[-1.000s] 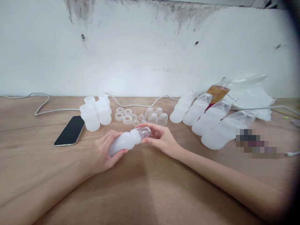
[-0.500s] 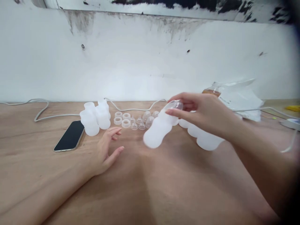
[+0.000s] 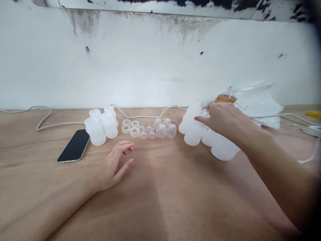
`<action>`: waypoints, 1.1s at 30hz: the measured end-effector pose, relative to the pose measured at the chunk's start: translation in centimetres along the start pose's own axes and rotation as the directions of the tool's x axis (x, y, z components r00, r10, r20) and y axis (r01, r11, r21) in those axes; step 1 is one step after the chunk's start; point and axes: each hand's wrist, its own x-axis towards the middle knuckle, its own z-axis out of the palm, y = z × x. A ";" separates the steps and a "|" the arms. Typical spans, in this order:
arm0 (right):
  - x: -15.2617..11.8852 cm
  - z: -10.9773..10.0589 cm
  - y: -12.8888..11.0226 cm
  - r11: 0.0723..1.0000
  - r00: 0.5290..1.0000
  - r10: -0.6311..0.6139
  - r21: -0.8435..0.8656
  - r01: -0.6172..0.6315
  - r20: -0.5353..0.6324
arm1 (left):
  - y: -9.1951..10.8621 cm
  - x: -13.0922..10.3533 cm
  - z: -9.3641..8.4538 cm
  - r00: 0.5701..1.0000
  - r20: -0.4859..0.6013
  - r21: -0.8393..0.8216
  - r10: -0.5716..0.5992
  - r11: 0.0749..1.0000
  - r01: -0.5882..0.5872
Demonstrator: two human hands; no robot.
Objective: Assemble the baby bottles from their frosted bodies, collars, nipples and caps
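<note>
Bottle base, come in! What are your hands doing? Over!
Left hand open, empty. Right hand at clear cap of white bottle, grip unclear. Other white bottles crowd close beside it.

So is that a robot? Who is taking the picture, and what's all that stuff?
No robot here! Those are a person's two bare hands. The camera sits on the person's head, looking forward and down, so you see what they'd see.

On the wooden table, by the left hand, are a dark-screened phone and some white open bottles. In the middle are see-through rings, little pointed teats and clear, rounded caps. On the right are more white bottles, and behind them a drink bottle and white plastic bag.

The left hand is open and holds nothing. The right hand has its fingers around one bottle's clear top; I can't tell how tightly.
</note>
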 end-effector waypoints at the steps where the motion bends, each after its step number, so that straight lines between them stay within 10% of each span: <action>1: 0.0 0.1 0.0 1.000 1.000 0.002 -0.005 -0.002 -0.005 | 0.0 0.0 0.0 1.000 -0.006 -0.005 0.000 1.000 0.000; 17: 0.4 0.7 0.1 0.996 0.997 0.073 -0.059 -0.071 0.030 | 0.1 0.1 0.0 0.999 0.034 0.009 -0.001 1.000 0.000; 22: -0.9 -0.1 -1.3 0.993 0.978 0.058 -0.089 -0.077 -0.199 | -0.2 -0.1 0.0 0.999 0.052 0.051 -0.006 0.999 0.003; 27: -2.6 0.5 -4.5 0.953 0.918 -0.226 0.121 0.277 -0.327 | 0.1 0.0 -0.2 0.992 0.111 0.161 -0.057 0.986 0.039; 33: -4.2 7.1 -8.7 0.627 0.749 -0.591 0.413 0.661 -0.301 | -0.5 0.0 0.4 0.955 0.279 0.292 -0.097 0.956 0.012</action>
